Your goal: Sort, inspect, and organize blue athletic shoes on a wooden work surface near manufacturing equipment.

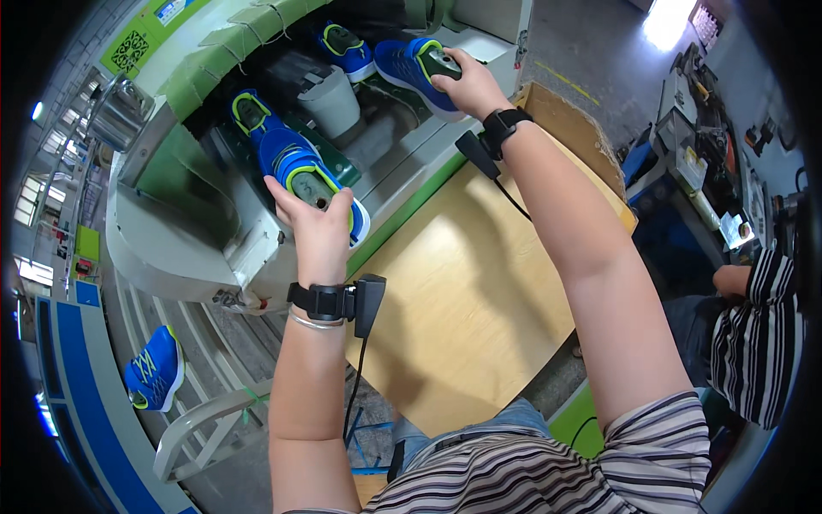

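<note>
We grip blue shoe (pixel 287 152), lime-trimmed, white-soled, in left hand (pixel 319 221); right hand (pixel 473 86) clasps matching shoe (pixel 399 65).

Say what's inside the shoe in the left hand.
In the shoe: a grey-green block with a dark hole. The inside bottom and toe can't be seen; block and upper cover them.

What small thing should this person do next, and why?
The left hand grips one blue shoe by its heel end, the right hand another blue shoe, with two more shoes close by, deeper in the machine, so perhaps steady both held shoes before letting go.
</note>
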`<state>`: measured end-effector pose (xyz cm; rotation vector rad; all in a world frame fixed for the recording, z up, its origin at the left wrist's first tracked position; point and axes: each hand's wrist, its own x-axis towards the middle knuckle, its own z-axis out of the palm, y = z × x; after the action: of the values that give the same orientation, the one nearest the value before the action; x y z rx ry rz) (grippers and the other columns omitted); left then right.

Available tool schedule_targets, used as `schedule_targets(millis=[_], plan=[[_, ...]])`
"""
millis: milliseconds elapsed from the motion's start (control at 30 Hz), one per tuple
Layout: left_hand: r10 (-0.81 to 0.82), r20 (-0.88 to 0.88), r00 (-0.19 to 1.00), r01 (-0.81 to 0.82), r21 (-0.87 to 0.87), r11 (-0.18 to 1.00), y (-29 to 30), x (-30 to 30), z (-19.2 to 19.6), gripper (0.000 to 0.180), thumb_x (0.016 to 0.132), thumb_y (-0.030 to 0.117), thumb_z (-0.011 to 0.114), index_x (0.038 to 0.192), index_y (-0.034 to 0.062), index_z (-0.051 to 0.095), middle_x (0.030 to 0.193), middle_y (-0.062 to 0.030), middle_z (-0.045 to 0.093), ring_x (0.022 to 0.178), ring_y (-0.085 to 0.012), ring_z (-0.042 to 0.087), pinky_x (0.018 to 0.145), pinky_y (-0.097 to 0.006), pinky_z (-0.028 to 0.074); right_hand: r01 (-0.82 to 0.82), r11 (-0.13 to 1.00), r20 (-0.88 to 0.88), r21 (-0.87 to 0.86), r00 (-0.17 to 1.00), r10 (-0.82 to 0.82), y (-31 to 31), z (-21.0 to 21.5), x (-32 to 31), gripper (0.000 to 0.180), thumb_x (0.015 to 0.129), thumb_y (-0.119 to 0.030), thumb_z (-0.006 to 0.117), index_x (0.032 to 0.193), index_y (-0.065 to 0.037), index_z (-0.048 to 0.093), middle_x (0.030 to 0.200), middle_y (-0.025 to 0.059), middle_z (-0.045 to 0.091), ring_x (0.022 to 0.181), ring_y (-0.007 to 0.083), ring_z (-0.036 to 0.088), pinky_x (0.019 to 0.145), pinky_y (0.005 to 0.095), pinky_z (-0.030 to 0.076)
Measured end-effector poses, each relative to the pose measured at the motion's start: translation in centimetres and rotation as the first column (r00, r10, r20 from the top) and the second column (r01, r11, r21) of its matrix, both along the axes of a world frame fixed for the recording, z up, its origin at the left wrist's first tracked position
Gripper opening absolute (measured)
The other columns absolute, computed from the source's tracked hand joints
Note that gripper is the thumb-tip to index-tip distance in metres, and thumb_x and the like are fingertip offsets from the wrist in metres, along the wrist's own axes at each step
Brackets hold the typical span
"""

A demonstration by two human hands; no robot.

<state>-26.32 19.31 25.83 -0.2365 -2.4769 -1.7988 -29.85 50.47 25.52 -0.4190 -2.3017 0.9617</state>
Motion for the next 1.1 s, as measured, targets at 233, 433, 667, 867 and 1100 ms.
schedule_targets(millis=[233, 433, 667, 867, 1100], plan=[[0.035, -0.024, 0.999, -0.037, -0.084, 0.996, 0.2, -1.7, -0.2, 0.114, 0.082, 0.016, 0.079, 0.159, -0.0064, -0.002, 0.160, -0.0332, 0.013, 0.148, -0.0447, 0.025, 0.122, -0.043, 0.025, -0.041, 0.999, 0.042, -0.004, 0.998, 0.041, 0.6, -0.2, -0.2, 0.065, 0.082, -0.030, 0.077, 0.141, -0.010, 0.057, 0.125, 0.0221, 0.068, 0.118, 0.0378, 0.064, 0.103, 0.0421, 0.050], [0.073, -0.055, 0.996, -0.074, -0.014, 0.997, -1.1, -3.5, -0.1, 0.110, 0.088, 0.026, 0.079, 0.161, -0.0022, 0.002, 0.161, -0.0311, 0.016, 0.149, -0.0410, 0.027, 0.121, -0.040, 0.027, 0.191, 0.979, -0.276, 0.078, 0.947, -0.163, -2.5, -1.3, -0.7, 0.079, 0.087, -0.036, 0.077, 0.152, -0.010, 0.040, 0.137, 0.0243, 0.053, 0.127, 0.0426, 0.052, 0.107, 0.0485, 0.043], [-0.487, -0.284, 0.826, 0.275, -0.552, 0.788, -5.3, 8.7, -7.7, 0.095, 0.091, 0.021, 0.069, 0.163, 0.0020, 0.010, 0.169, -0.0237, 0.008, 0.154, -0.0423, 0.016, 0.125, -0.049, 0.018, -0.299, 0.954, 0.613, 0.026, 0.759, 0.221, -13.7, -17.8, 26.8, 0.083, 0.095, -0.048, 0.062, 0.162, -0.016, 0.025, 0.166, 0.0197, 0.022, 0.153, 0.0453, 0.018, 0.122, 0.0626, 0.017], [-0.504, 0.446, 0.740, 0.569, -0.814, 0.116, -11.3, 22.9, -22.0, 0.116, 0.083, 0.073, 0.062, 0.162, 0.0029, 0.016, 0.168, -0.0309, 0.004, 0.155, -0.0497, 0.001, 0.119, -0.070, 0.004, -0.409, 0.906, 0.782, 0.111, 0.599, 0.174, -17.5, -21.9, 44.8, 0.093, 0.092, -0.057, 0.064, 0.163, -0.016, 0.022, 0.169, 0.0164, 0.019, 0.156, 0.0408, 0.014, 0.123, 0.0621, 0.016], [-0.477, 0.469, 0.743, 0.586, -0.800, 0.126, -11.5, 22.5, -23.3, 0.127, 0.078, 0.068, 0.071, 0.163, 0.0030, 0.004, 0.168, -0.0293, -0.005, 0.154, -0.0509, -0.005, 0.119, -0.069, 0.003, -0.329, 0.944, 0.704, 0.017, 0.675, 0.222, -17.7, -22.0, 45.3, 0.100, 0.084, -0.050, 0.075, 0.164, -0.020, 0.021, 0.171, 0.0105, 0.016, 0.158, 0.0349, 0.012, 0.125, 0.0579, 0.011]])
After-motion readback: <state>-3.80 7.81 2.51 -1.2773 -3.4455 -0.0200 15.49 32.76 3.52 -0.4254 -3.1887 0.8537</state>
